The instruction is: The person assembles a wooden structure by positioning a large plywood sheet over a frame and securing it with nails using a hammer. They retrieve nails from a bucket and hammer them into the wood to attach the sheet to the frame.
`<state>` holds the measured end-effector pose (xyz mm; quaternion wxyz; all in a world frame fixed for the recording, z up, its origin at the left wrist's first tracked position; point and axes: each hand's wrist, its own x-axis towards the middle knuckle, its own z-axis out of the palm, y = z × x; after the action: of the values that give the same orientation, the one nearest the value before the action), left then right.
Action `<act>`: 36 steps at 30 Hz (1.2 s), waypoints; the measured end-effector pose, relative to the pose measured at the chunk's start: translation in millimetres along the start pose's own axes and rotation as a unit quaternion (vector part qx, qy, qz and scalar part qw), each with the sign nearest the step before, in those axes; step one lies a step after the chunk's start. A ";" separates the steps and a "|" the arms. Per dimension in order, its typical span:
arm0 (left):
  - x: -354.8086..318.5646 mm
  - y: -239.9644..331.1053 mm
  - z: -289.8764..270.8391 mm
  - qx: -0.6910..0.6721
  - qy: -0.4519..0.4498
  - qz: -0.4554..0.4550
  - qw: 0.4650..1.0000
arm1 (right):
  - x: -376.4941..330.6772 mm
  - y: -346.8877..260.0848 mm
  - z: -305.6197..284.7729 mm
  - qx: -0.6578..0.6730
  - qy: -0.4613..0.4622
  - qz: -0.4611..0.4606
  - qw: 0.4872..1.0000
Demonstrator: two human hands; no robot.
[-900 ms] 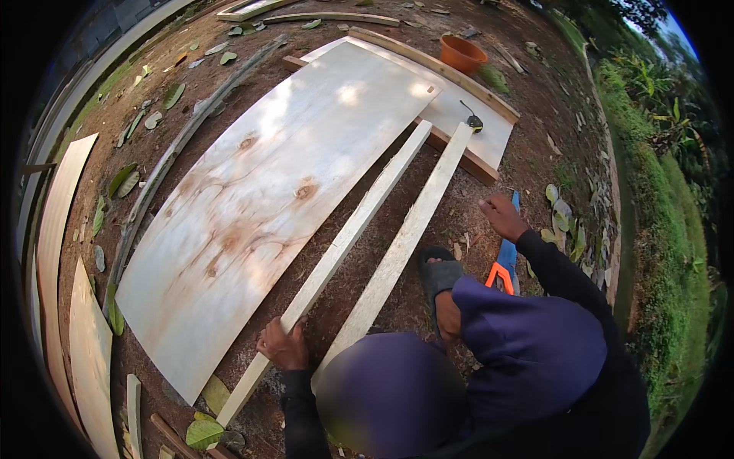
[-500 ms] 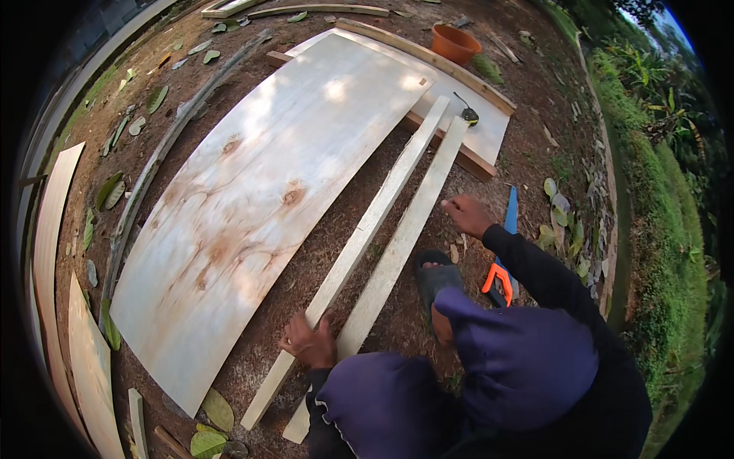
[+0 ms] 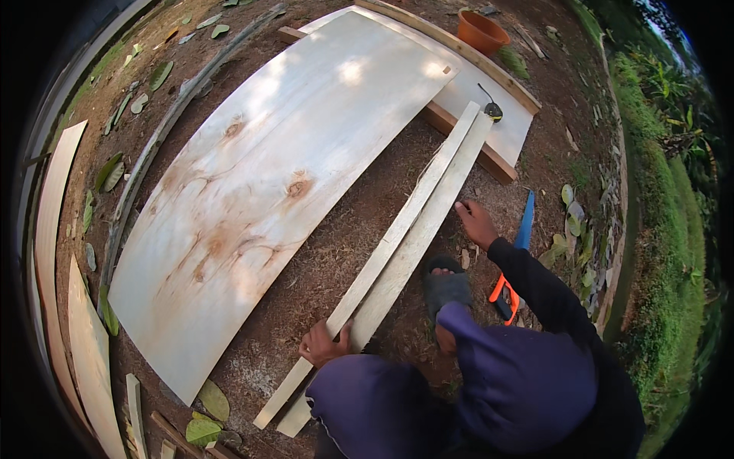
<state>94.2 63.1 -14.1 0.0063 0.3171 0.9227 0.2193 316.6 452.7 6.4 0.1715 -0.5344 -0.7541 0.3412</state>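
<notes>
Two long pale wooden strips lie almost side by side, slanting from the near ground to a board at the far right. My left hand [image 3: 324, 343] is closed around the near part of the left strip [image 3: 400, 229], thumb on one side and fingers on the other. Just right of the right strip [image 3: 410, 249], my right hand [image 3: 479, 226] hovers with loosely curled fingers and nothing visible in them. A black and yellow tape measure [image 3: 494, 113] sits by the strips' far ends. Beside my right forearm lies a handsaw [image 3: 524, 222] with a blue blade and orange-black handle.
A large plywood sheet [image 3: 260, 199] covers the ground to the left. Behind it is a white board [image 3: 511, 126] edged with timber, with an orange bucket [image 3: 483, 32] beyond. More plywood pieces [image 3: 88, 336] lie far left. My sandalled foot [image 3: 447, 287] stands right of the strips.
My left hand has pushed the left strip rightward, closing most of the gap to the right strip. My right hand stays beside the right strip. The whole view has shifted slightly.
</notes>
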 end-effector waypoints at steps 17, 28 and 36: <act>-19.4 26.8 1.8 -0.057 0.102 -0.016 0.993 | 64.7 -2.5 1.9 0.064 0.019 0.087 0.994; -8.5 18.0 12.6 -0.049 0.032 0.005 0.998 | 79.5 -12.4 22.3 -0.037 0.077 0.164 0.983; 16.7 -39.5 -57.1 -0.028 0.087 -0.014 0.996 | 88.2 18.6 21.8 -0.033 0.087 0.094 0.991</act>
<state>49.2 22.3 23.4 -0.0620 0.2836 0.9174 0.2722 283.2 530.5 -31.3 0.1857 -0.6356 -0.6939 0.2830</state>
